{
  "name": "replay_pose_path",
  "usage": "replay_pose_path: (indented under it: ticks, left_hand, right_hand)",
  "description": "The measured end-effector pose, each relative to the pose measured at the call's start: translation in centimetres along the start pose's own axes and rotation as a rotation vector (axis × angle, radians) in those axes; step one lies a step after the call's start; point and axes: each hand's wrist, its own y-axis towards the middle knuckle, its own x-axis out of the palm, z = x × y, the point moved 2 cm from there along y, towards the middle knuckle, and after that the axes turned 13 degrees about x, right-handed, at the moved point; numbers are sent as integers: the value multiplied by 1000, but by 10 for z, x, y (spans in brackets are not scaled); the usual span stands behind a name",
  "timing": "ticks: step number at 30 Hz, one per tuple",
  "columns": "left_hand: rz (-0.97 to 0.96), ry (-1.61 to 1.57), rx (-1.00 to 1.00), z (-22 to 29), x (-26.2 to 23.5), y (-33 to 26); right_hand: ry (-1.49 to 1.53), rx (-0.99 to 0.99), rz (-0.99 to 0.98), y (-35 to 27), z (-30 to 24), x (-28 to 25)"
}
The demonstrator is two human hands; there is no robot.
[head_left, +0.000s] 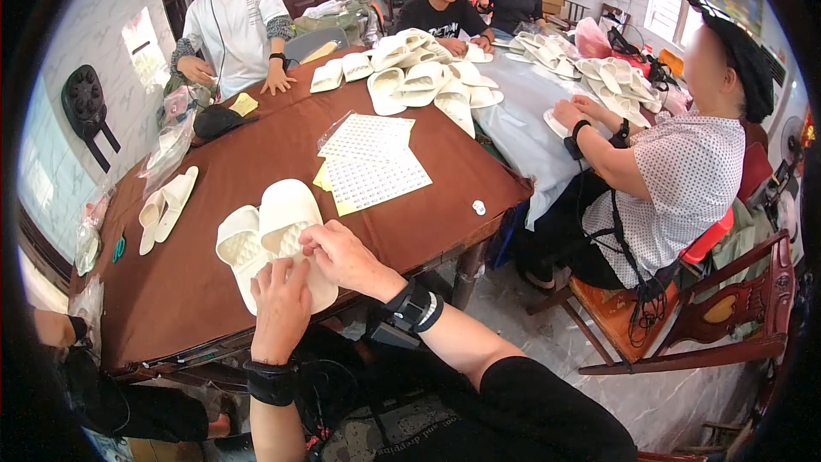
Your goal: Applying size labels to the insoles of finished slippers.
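Note:
A pair of cream slippers lies in front of me at the near edge of the table, a left slipper (238, 239) and a right slipper (289, 205), their heels toward me. My left hand (282, 304) rests with its fingers spread on the insoles near the heels. My right hand (346, 257) is over the right slipper, just behind its strap, thumb and fingertips pinched together. Whatever that pinch holds is too small to make out. Beyond the slippers lie white sheets of small printed stickers (380, 180), with a yellow sheet partly under them.
Another slipper pair (167, 208) and green scissors (119, 248) lie on the left of the brown-covered table (410, 239). A slipper pile (419, 68) stands at the back. Co-workers sit or stand around; one at right (658, 154) handles a slipper. A wooden chair (684, 308) stands at right.

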Motion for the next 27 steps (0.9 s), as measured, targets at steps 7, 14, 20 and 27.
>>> replay_pose_path:
  ticks: [7, 14, 20, 27]
  left_hand:
    - [-7, -27, -8, -2, 0, 1]
    - [-5, -15, -16, -3, 1, 3]
    - [32, 8, 11, -2, 2, -1]
    - [44, 8, 19, -2, 2, -1]
  right_hand:
    - [-3, 30, -19, 0, 1, 0]
    - [-38, 21, -33, 1, 3, 1]
    - [5, 11, -8, -1, 1, 2]
    - [-32, -14, -4, 0, 2, 1]
